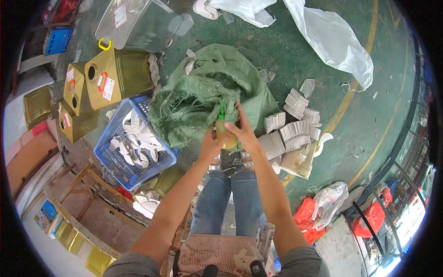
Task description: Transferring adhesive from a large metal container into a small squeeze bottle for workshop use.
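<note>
Between my hands is a small squeeze bottle (220, 125) with a green nozzle and yellowish contents, its tip pointing away from me. My left hand (211, 145) is closed round its lower left side. My right hand (244, 131) has its thumb against the bottle, and its fingers reach up along the right side, partly hidden. Just beyond and under the bottle lies a crumpled green woven sack (217, 69) with a frayed edge, spread over the floor.
At left stand a blue plastic basket (110, 159) of white curved pieces and several gold metal cans (134, 69). Stacks of pale pieces (295, 131) lie right of the sack. White plastic sheeting (332, 41) is at the far right; red bags (305, 214) lie at the near right.
</note>
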{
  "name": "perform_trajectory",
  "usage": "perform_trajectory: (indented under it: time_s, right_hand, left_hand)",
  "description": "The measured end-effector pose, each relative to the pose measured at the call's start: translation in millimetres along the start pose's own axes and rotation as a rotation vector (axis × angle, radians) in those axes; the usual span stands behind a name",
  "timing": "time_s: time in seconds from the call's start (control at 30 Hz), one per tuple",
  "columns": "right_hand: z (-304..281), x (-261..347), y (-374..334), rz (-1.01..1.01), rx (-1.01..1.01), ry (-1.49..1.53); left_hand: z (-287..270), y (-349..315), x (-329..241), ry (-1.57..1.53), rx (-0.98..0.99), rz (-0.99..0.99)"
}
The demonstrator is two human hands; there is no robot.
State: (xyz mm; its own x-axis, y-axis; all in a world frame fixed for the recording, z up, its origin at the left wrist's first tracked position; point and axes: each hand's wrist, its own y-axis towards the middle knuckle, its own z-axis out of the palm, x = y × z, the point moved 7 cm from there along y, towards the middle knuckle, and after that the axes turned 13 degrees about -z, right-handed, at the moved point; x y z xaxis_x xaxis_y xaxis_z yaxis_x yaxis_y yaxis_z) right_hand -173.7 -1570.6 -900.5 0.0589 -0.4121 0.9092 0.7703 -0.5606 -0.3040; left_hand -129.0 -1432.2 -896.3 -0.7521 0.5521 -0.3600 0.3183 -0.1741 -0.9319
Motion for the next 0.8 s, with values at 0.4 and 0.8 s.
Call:
perform_trajectory:
  time_s: [0.4, 0.8]
  right_hand:
    - [-21, -13, 8, 0.078, -0.146, 0.077]
    - [-45, -49, -27, 0.51, -0.685, 0.584]
  left_hand:
    - [15, -4, -10, 0.259, 0.19, 0.061]
    - [-7, 11, -1, 0.359, 0.321, -0.01]
